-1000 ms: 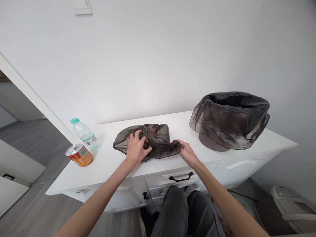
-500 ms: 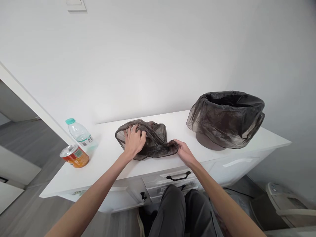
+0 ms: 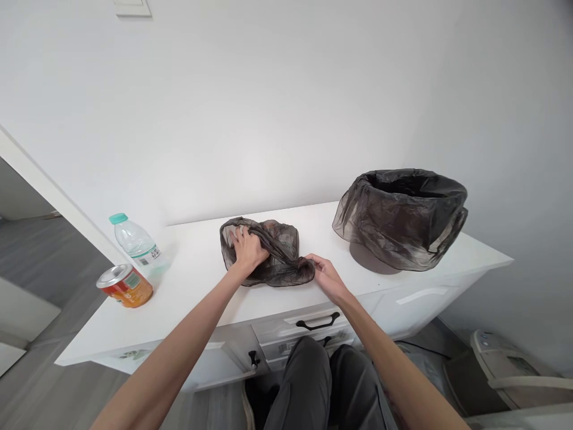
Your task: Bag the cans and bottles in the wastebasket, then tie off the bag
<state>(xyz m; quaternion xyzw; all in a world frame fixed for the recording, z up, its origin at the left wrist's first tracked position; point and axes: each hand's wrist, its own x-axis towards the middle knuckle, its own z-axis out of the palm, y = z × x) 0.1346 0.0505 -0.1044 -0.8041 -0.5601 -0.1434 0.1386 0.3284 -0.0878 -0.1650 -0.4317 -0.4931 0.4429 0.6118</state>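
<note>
A dark, see-through plastic bin bag (image 3: 284,278) lies crumpled on the white cabinet top (image 3: 192,292), with something reddish-brown faintly showing through its back part. My left hand (image 3: 249,249) is at the bag's mouth on the left, its fingers curled into the film and gathering the rim. On the right, my right hand (image 3: 329,278) pinches a bunched, twisted corner of the bag between thumb and fingers. The film partly covers the fingertips of both hands.
A brown bin (image 3: 373,260) lined with a dark bag stands on the right of the cabinet top. At the left are a clear bottle (image 3: 134,239) with a teal cap and an orange can (image 3: 129,289). The wall rises behind; black-handled drawers (image 3: 317,322) are in front.
My left hand has drawn the bag's left rim inward to the right, so the mouth is narrower. My right hand keeps its pinch on the corner. The view has shifted slightly.
</note>
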